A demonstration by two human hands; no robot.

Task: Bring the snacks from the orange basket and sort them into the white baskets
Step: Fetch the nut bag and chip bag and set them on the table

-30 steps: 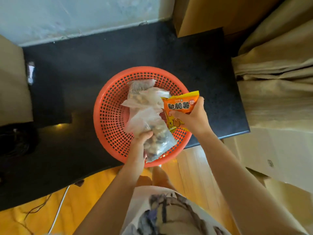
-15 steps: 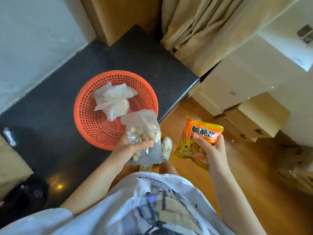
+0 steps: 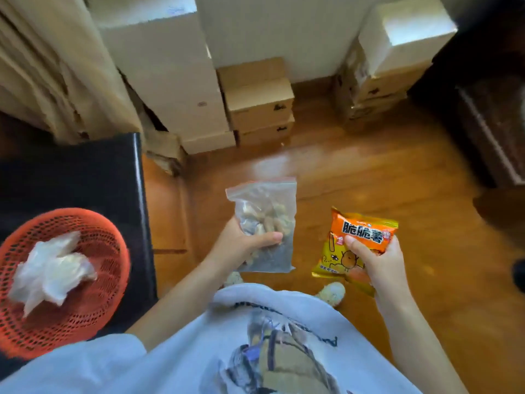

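Clear plastic is what the left hand (image 3: 244, 245) has to manage in the head view: it grips a zip bag of nuts (image 3: 265, 223) low on its body, thumb across the front and fingers curled behind, so the sealed top stands free above the hand. The right hand (image 3: 377, 263) pinches an orange crisp packet (image 3: 356, 237), thumb pressed on the printed face and fingers wrapped behind its right edge. Both snacks hang over bare wooden floor (image 3: 341, 172), well apart from any surface, and that is my main worry: the slick film could slide out of the left hand's grip while walking, or the zip seal could pop if it is squeezed, scattering nuts. The packet, I judge, might crush under too firm a thumb. Cardboard boxes (image 3: 260, 100) stacked ahead of both hands could trip the feet. As for containers, the orange basket (image 3: 108, 280) sits far to the left of the left hand, on a black table (image 3: 85, 172), and holds crumpled clear bags (image 3: 51, 270) whose contents I cannot make out, so more trips seem needed. No white baskets are in sight, so where these two snacks should go cannot be told from here.
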